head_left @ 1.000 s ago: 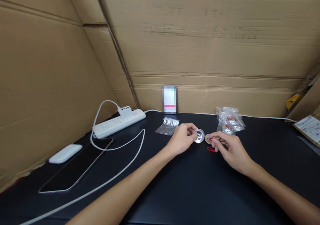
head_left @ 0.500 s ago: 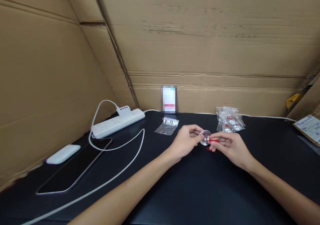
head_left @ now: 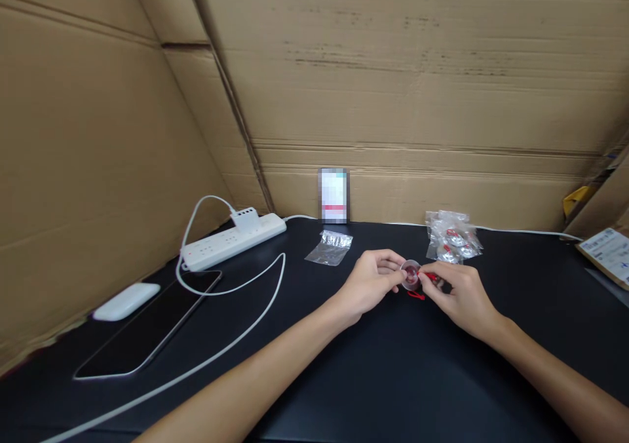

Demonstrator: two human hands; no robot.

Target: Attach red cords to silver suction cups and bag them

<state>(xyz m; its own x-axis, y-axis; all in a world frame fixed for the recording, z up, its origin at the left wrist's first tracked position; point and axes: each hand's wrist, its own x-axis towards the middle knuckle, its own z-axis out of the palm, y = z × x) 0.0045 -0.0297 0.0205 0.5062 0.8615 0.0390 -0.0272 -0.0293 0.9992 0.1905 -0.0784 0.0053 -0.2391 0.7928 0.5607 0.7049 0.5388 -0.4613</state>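
Over the black table, both hands meet at a small shiny round disc [head_left: 409,276] with a raised, reddish-looking centre. Its kind is unclear. My left hand [head_left: 376,278] pinches the disc's left rim between thumb and fingers. From the other side, my right hand [head_left: 455,292] is closed on a red cord [head_left: 430,276] at the disc's right edge. A loose red loop [head_left: 416,295] hangs below the disc. Behind the right hand lie several clear plastic bags [head_left: 452,236] holding similar shiny discs with red cords. A flat clear zip bag [head_left: 329,248] lies left of the hands.
A lit phone [head_left: 333,196] leans on the cardboard wall [head_left: 417,102]. To the left are a white power strip [head_left: 236,241] with a charger and cable, a dark phone or tablet [head_left: 152,325], and a white case [head_left: 126,301]. A labelled package [head_left: 609,254] sits far right.
The disc has shifted slightly right and turned more face-on to me. My right fingers have drawn back a little and pinch closer to its edge. The red loop now hangs freer below.
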